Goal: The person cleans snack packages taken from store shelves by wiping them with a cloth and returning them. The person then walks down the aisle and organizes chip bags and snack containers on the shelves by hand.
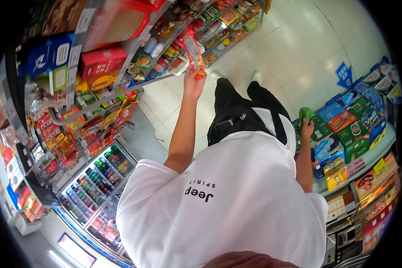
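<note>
My left hand (194,83) is reaching out ahead, its fingers closed on the lower end of a long red-and-clear snack packet (193,52). The packet stands up from the fingers beside a shelf rack (154,79) full of packaged snacks. Down at my right side, my right hand (307,128) is closed around a bunched green cloth (306,114). That hand is close to stacked green and blue boxes (319,128); I cannot tell whether it touches them.
A lit glass-front cooler (91,187) with rows of drinks stands at the lower left. Above it hang red snack packets (49,127). A red box (102,61) sits on the upper-left shelf. Pale floor tiles (290,49) lie ahead, with a blue floor sticker (344,75) at right.
</note>
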`<state>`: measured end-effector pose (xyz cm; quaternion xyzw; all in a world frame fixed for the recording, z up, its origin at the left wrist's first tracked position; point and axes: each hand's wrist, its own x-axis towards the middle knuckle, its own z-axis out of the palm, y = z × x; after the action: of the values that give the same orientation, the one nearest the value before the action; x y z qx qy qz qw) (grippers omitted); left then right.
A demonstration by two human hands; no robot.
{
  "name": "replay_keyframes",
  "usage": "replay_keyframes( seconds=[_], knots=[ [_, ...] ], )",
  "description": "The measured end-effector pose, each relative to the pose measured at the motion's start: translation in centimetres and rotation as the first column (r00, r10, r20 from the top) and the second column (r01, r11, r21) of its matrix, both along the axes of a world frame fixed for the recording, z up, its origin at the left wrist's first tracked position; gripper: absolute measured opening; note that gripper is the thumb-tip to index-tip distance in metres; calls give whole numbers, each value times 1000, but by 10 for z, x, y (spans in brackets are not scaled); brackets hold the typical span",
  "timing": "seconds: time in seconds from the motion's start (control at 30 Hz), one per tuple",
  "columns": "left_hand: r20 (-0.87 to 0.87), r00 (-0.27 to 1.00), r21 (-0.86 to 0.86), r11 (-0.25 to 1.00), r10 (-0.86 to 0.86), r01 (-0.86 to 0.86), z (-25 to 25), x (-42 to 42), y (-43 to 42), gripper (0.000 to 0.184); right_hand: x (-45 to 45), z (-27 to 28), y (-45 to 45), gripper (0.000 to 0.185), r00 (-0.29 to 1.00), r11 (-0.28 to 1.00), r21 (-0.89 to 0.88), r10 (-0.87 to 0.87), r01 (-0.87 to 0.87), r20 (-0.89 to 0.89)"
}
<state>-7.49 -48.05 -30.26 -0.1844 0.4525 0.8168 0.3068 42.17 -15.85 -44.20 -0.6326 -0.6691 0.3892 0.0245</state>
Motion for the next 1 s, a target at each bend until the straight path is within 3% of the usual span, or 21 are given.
replay_keyframes(
  seconds=[0.13, 0.2, 0.37, 0.5, 0.6, 0.73, 0.83, 0.93, 1.0],
  knots=[
    [65, 987, 10, 989, -147, 147, 15, 53, -20, 41, -38, -8, 36, 41, 987, 990, 87, 116, -107, -110],
    [43, 972, -22, 972, -233, 234, 37, 70, -18, 44, -100, 37, 42, 40, 972, 992, 31, 128, -125, -199],
    [-211, 902, -122, 926, -377, 359, 87, 69, 3, 59, -247, 127, 29, 34, 858, 944, -132, 210, -303, -469],
    [-388, 718, -325, 815, -578, 480, 113, 50, 20, 68, -333, 222, -15, 37, 783, 774, -517, -44, -366, -620],
    [-500, 518, -469, 720, -694, 512, 147, 44, 44, 66, -364, 268, -48, 45, 699, 703, -591, -186, -397, -691],
    [-512, 555, -321, 746, -655, 584, 180, 52, 76, 69, -372, 301, -64, 48, 492, 701, -563, -337, -438, -803],
    [-610, 445, -355, 728, -656, 587, 206, 53, 88, 66, -363, 321, -57, 49, 436, 660, -585, -402, -471, -805],
    [-720, 445, -183, 763, -534, 619, 226, 60, 102, 56, -352, 344, -52, 45, 373, 702, -517, -367, -490, -852],
    [-603, 593, -73, 777, -533, 625, 242, 63, 110, 51, -344, 346, -44, 41, 445, 787, -396, -175, -473, -878]
  ],
)
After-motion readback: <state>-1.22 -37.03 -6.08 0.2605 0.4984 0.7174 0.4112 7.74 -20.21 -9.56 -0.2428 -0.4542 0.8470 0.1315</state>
